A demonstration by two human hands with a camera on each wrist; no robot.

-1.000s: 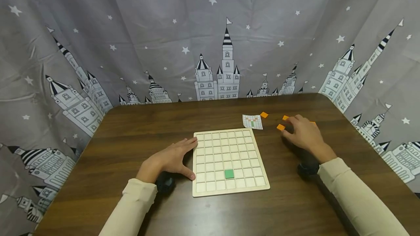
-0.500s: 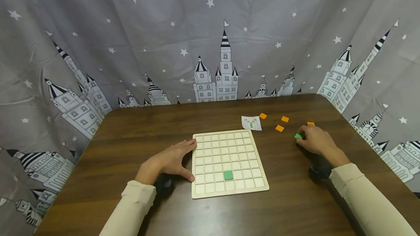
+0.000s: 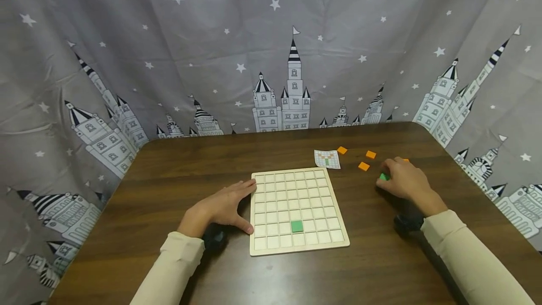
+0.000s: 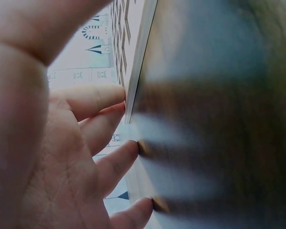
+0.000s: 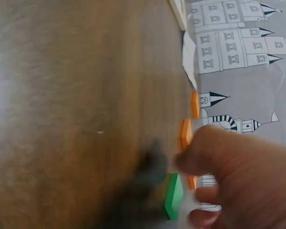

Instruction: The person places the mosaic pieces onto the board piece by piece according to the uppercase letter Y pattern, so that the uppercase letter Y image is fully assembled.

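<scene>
In the head view, a pale wooden grid board (image 3: 257, 247) lies on the table with one green tile (image 3: 297, 226) in a cell of its lower part. My left hand (image 3: 222, 206) is spread at the board's left side, its thumb and fingertips touching the edge. The left wrist view shows those fingers (image 4: 97, 100) extended against the board's rim. My right hand (image 3: 404, 183) is over a loose green tile (image 3: 383, 177), fingers bent around it. In the right wrist view the thumb and fingertips sit apart beside this green tile (image 5: 173, 196), without a visible pinch.
Several orange tiles (image 3: 363, 166) lie on the table near my right hand, one partly hidden behind it. A small paper card (image 3: 327, 159) with a coloured grid pattern lies beyond the board's upper right corner. A grey castle-print curtain (image 3: 190, 27) hangs behind the table (image 3: 190, 154).
My right hand has moved right and nearer, from the orange tiles to the loose green tile; its fingers now reach over that tile. The left hand stays at the board.
</scene>
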